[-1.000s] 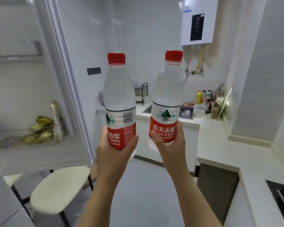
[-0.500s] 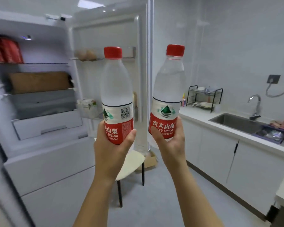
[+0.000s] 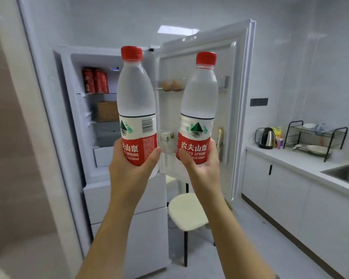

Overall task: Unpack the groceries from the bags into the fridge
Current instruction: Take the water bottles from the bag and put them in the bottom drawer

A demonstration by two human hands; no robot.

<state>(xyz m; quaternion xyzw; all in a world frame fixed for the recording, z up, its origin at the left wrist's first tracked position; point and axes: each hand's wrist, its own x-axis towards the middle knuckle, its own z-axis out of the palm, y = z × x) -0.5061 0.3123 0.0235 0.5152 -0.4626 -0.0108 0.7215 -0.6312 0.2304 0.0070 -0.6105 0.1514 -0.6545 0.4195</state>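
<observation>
Carry step: left bottle (image 3: 137,105) is gripped by left hand (image 3: 129,174), right bottle (image 3: 199,105) by right hand (image 3: 204,172), fingers (image 3: 212,152) wrapped round labels, mid-air before open fridge (image 3: 145,228). Next, a free shelf must be reached.

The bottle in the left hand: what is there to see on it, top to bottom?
The left bottle is clear, cloudy-looking plastic with a red screw cap on. Its label is white above, with a green mountain mark and a barcode, and red below, printed 550ml. It is held upright, raised in front of the open fridge. The left hand grips its lower part, thumb on the red band; nothing else touches it.
</observation>
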